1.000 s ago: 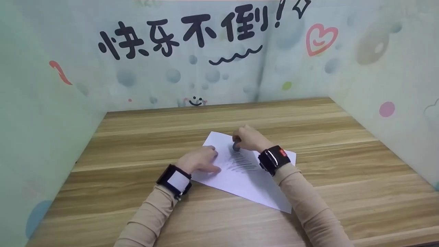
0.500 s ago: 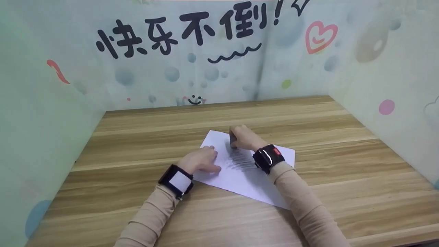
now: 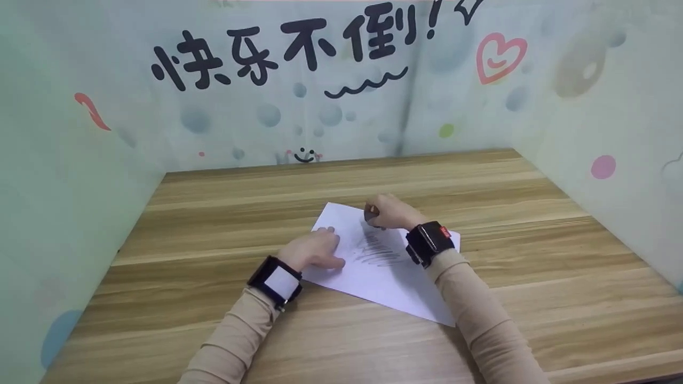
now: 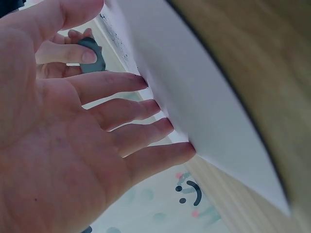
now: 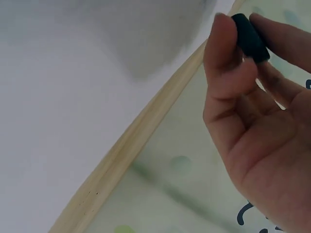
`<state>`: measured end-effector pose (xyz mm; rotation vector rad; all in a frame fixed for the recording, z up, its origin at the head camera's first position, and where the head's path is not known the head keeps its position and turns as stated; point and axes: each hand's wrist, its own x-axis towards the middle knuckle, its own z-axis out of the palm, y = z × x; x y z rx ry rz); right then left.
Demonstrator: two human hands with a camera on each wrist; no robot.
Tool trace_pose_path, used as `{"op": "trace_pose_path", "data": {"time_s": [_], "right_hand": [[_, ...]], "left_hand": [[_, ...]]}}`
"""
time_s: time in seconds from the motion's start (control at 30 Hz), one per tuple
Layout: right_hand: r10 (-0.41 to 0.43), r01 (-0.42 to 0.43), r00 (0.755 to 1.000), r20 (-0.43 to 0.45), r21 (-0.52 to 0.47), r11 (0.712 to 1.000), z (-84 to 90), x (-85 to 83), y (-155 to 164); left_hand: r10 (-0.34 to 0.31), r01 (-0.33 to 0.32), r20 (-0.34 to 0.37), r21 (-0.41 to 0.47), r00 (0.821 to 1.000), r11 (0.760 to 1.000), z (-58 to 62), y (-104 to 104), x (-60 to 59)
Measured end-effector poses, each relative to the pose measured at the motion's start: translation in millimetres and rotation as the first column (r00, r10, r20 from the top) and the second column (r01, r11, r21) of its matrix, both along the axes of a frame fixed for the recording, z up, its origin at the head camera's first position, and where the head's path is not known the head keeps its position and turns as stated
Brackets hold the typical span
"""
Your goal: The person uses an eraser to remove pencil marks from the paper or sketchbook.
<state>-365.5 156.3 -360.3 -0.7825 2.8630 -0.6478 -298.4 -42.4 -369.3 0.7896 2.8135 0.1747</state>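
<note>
Paper [image 3: 373,272] at frame centre I pin flat with spread left hand [image 3: 312,248] so it cannot slide while my right hand [image 3: 392,213] pinches a dark eraser [image 3: 369,214] above grey scribbles [image 3: 376,250].

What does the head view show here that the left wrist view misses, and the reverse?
Head view only: the pencil scribble on the paper, both sleeves and the painted wall. Left wrist view only: the left hand from the palm side, straight fingers touching the paper's edge. Both show the right hand pinching a dark eraser.

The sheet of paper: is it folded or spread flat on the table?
Spread flat: the paper lies unfolded on the table, left hand pressing it.
</note>
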Motion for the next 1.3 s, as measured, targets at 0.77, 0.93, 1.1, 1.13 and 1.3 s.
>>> {"op": "trace_pose_path", "data": {"time_s": [0.77, 0.93, 1.1, 1.13, 1.3], "right_hand": [[0.071, -0.061, 0.994, -0.077, 0.119, 0.991, -2.2, 4.2, -10], [0.061, -0.055, 0.996, -0.058, 0.114, 0.992, -2.7, 4.0, -11], [0.043, -0.040, 0.998, -0.041, 0.081, 0.996, -1.8, 5.3, -12], [0.046, -0.042, 0.998, -0.047, 0.078, 0.996, -1.6, 5.8, -13], [0.045, -0.038, 0.996, -0.072, 0.091, 0.995, -3.0, 6.0, -15]], "left_hand": [[-0.033, 0.033, -0.001, 0.004, 0.999, 0.999, 3.3, 5, -0.5], [-0.023, 0.023, 0.016, -0.012, 1.000, 1.000, 3.4, 7, 0.0], [-0.029, 0.030, 0.017, -0.019, 0.999, 0.999, 3.2, 7, 0.8], [-0.030, 0.030, 0.015, -0.020, 0.999, 0.999, 3.1, 6, 1.0], [-0.033, 0.033, 0.017, -0.026, 0.999, 0.999, 1.9, 7, 2.0]]}}
